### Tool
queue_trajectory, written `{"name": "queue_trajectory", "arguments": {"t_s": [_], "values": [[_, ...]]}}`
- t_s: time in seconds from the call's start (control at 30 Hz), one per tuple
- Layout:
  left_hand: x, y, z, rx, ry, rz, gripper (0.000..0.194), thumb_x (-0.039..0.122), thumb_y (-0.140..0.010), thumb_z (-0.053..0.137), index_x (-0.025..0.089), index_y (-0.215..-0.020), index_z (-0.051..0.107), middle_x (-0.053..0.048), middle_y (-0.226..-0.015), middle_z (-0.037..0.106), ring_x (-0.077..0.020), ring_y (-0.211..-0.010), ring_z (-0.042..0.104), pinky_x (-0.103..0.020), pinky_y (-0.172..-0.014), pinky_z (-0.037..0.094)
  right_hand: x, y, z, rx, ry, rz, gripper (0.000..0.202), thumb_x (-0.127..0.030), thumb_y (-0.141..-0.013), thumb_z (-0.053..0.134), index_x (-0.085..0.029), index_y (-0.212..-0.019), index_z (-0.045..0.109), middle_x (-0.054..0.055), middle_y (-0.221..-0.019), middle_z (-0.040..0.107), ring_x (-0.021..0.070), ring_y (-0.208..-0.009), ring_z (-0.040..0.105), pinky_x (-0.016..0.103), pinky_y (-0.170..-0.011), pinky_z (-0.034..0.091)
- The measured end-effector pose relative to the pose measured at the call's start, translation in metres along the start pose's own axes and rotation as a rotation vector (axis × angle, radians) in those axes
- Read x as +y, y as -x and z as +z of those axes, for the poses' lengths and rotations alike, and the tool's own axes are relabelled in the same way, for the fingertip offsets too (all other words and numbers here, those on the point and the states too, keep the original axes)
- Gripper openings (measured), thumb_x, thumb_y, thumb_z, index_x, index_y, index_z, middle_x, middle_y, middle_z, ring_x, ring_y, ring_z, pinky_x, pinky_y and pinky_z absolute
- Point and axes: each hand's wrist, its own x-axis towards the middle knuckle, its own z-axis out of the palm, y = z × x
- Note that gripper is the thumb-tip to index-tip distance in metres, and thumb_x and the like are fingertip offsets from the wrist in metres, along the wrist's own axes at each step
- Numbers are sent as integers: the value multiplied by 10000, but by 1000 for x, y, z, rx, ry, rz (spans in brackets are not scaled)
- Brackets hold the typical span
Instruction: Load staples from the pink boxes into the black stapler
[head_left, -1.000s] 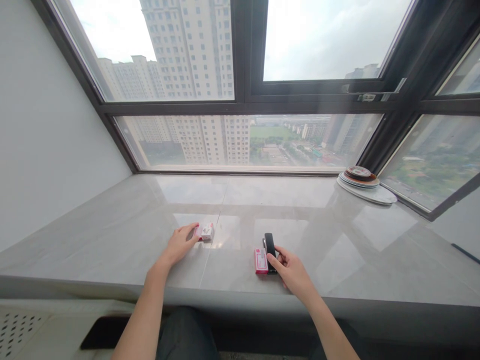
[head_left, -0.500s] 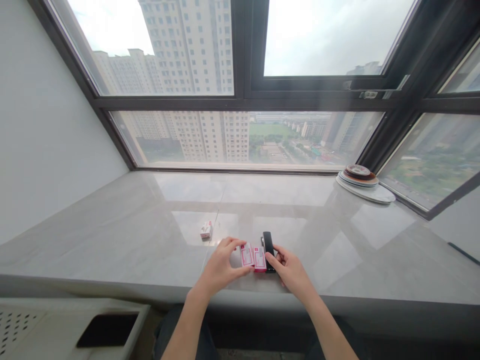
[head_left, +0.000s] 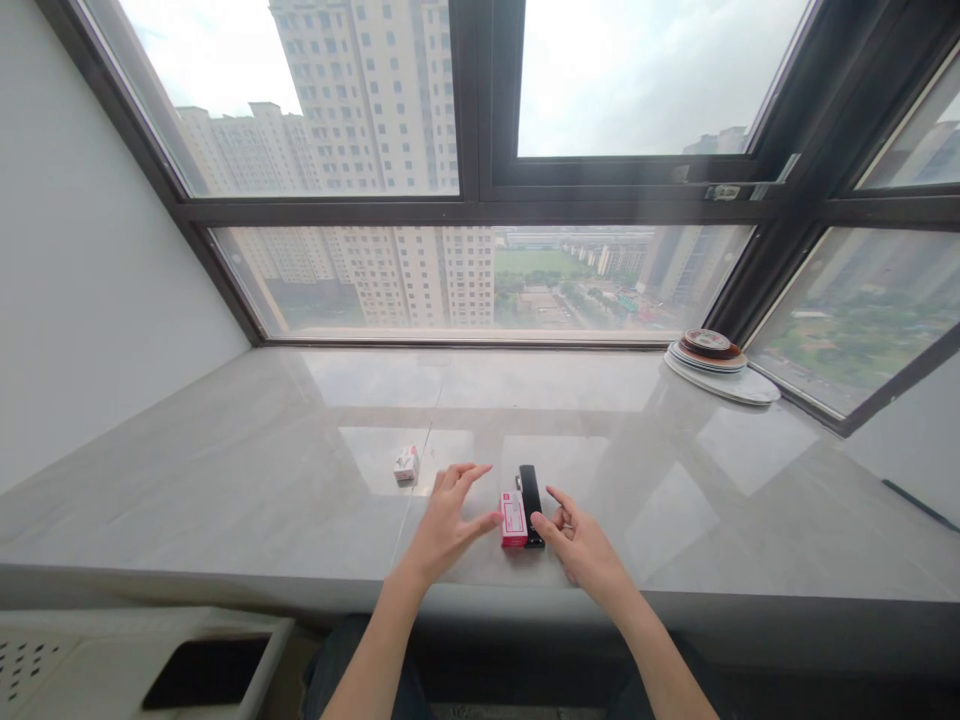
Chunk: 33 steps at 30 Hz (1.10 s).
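Observation:
A pink-and-white small box (head_left: 514, 520), with a printed label on top, lies on the sill against the left side of a black stapler (head_left: 531, 500). My left hand (head_left: 450, 515) is open to the left of the box, its fingers spread and its thumb tip at the box's left edge. On the other side, my right hand (head_left: 577, 540) has its fingers apart, with the thumb at the stapler's right edge; whether it touches is hard to tell. Farther left stands another small white-and-pink box (head_left: 406, 464). Only one box shows beside the stapler.
A stack of plates (head_left: 720, 368) rests at the back right corner of the glossy stone sill (head_left: 300, 490). Window frames (head_left: 480, 345) run along the back. Below the front edge at left is a pale plastic piece (head_left: 75, 650) with holes and a dark opening.
Two boxes lay side by side by the stapler, the left one in my left hand; one shows now. My left fingers have spread and my right fingers have come off the stapler.

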Motion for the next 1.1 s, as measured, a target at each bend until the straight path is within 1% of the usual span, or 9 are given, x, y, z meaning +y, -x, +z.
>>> {"name": "queue_trajectory", "arguments": {"t_s": [0.1,0.13,0.23,0.33,0.5,0.63,0.8,0.93,1.1], "values": [[-36,-5,-40,276,-254,-418,514,569,-1017,348,235,-1315,599,-98,-1110,644,-273,-1147,572,-415,-1027,414,3,8,-3,-23,68,1,1015,-615,-755,761,-165,-1565,348,-47,-748,502,127,-614,462,247,-580,407],[-48,-7,-51,274,-324,-582,548,588,-1012,326,224,-1339,573,-98,-1070,656,-285,-1097,594,-410,-961,437,2,9,-3,-30,111,-6,1045,-602,-739,781,-167,-1575,330,-55,-735,490,128,-623,465,246,-589,404],[-70,-18,-61,171,-326,-674,529,583,-995,353,221,-1284,607,-73,-917,696,-274,-894,652,-348,-776,445,-3,8,-3,-55,235,-25,1079,-564,-719,806,-157,-1585,307,-68,-710,489,133,-636,485,248,-603,390],[-61,-30,-35,37,-260,-570,455,569,-991,389,272,-1237,630,-14,-830,720,-218,-803,670,-280,-705,412,-15,4,-2,-98,324,-32,1006,-501,-696,828,-152,-1534,395,-72,-678,504,134,-623,489,241,-580,356],[-13,-39,22,-114,-167,-350,425,557,-1023,339,322,-1229,627,18,-920,756,-190,-895,693,-257,-766,417,-34,3,4,-166,327,-137,581,-383,-761,762,-254,-1306,607,-71,-662,561,119,-584,464,229,-554,312],[12,-33,35,-169,-158,-277,520,514,-1065,172,300,-1208,624,-12,-1006,762,-196,-972,702,-277,-861,415,-39,5,9,-176,314,-174,587,-317,-760,743,-277,-1328,597,-67,-687,611,130,-593,503,228,-577,348],[21,-31,46,-180,-257,-312,510,511,-1059,198,224,-1332,519,-96,-1022,756,-264,-1024,701,-353,-923,404,-35,-1,3,-234,299,-171,611,-318,-754,730,-252,-1347,594,-51,-718,649,144,-619,535,231,-609,388],[40,-50,75,-226,-289,-313,541,495,-1058,156,185,-1358,483,-164,-1083,731,-302,-1067,688,-397,-929,417,-27,-13,-30,-230,295,-158,494,-361,-741,725,-210,-1209,674,-12,-834,711,178,-720,599,259,-688,453],[88,-94,125,-353,-260,-256,555,515,-1049,200,153,-1355,489,-213,-1193,684,-308,-1129,667,-411,-967,427,-17,-27,-107,-145,361,-47,409,-426,-681,764,-175,-1004,751,13,-754,709,225,-742,625,306,-725,495]]}}
